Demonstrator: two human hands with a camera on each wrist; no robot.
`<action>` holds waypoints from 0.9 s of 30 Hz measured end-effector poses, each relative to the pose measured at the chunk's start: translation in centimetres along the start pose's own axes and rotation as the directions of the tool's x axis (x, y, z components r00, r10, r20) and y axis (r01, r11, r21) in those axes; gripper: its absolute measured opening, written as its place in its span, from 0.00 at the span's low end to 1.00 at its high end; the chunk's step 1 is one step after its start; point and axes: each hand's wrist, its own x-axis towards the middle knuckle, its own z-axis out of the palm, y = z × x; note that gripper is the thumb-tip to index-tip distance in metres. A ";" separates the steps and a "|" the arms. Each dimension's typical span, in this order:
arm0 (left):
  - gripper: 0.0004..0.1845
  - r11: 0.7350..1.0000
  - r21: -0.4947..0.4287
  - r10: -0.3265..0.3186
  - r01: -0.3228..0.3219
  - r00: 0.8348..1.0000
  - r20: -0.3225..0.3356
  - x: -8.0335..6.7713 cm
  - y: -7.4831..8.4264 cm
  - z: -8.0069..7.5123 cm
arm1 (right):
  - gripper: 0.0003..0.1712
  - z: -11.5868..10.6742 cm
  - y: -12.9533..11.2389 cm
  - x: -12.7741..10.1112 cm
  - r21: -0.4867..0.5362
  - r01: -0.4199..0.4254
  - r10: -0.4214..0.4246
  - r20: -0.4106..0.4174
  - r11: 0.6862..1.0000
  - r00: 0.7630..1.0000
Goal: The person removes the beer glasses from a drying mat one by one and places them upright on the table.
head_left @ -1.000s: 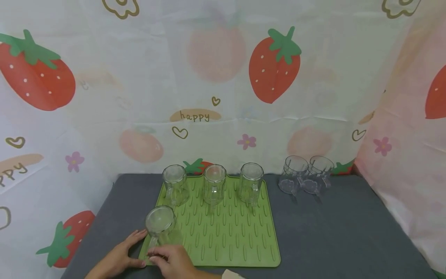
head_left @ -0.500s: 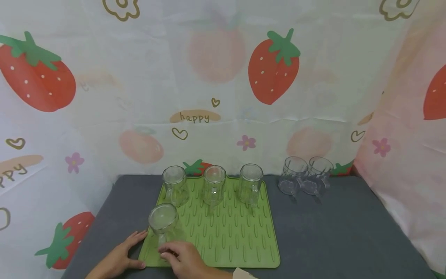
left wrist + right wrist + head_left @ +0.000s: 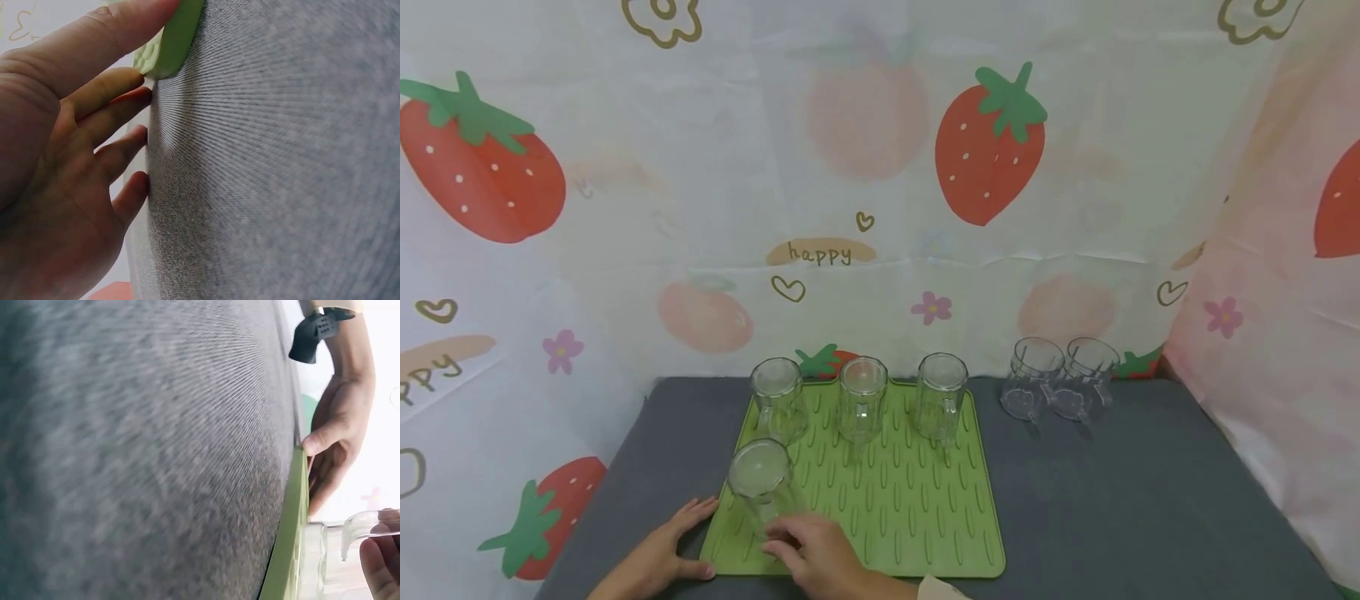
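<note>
Item: one clear glass mug [image 3: 761, 483], upside down, standing at the lower left of the green mat [image 3: 910, 517], low and left of centre in the head view. Our right hand [image 3: 816, 554] sits just below and right of it, fingers curled toward the handle; the right wrist view shows a fingertip [image 3: 378, 565] at the curved handle [image 3: 365, 528] in the lower right of that frame, yet we cannot tell whether the hand truly grips it or only touches. Our left hand [image 3: 662, 554] lies flat and relaxed at the lower left, thumb over the mat's near left corner [image 3: 172, 44] and fingers spread on the grey cloth [image 3: 1112, 500], holding nothing. Further stock on the mat: three upturned mugs in a row along its upper edge, left [image 3: 777, 398], middle [image 3: 861, 398] and right [image 3: 940, 396]. Off the mat, right of centre: two more glass mugs [image 3: 1058, 387] lying tilted, touching one another. Backdrop: strawberry-print sheet [image 3: 992, 142]. We judge the step in hand to be the setting of the fourth mug, opening a second row on the mat. The next move calls, in our judgement, for freeing the handle without tipping the mug, the left hand steadying the mat, and then a long reach to the upper right for the tilted pair.
</note>
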 end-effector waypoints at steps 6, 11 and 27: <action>0.53 1.000 0.004 -0.003 0.003 1.000 -0.010 0.0 0.1 0.2 | 0.12 -0.5 0.0 -0.4 -0.081 -0.002 -0.003 -0.058 0.997 0.998; 0.53 1.000 0.004 -0.014 0.014 1.000 -0.013 0.1 0.1 0.2 | 0.08 -1.1 -0.1 -0.7 -0.114 0.016 -0.033 -0.146 0.993 0.989; 0.56 0.999 0.039 -0.028 0.029 0.999 -0.023 0.1 0.2 0.2 | 0.15 -2.3 0.5 -1.0 -0.161 -0.001 -0.056 -0.353 0.987 0.934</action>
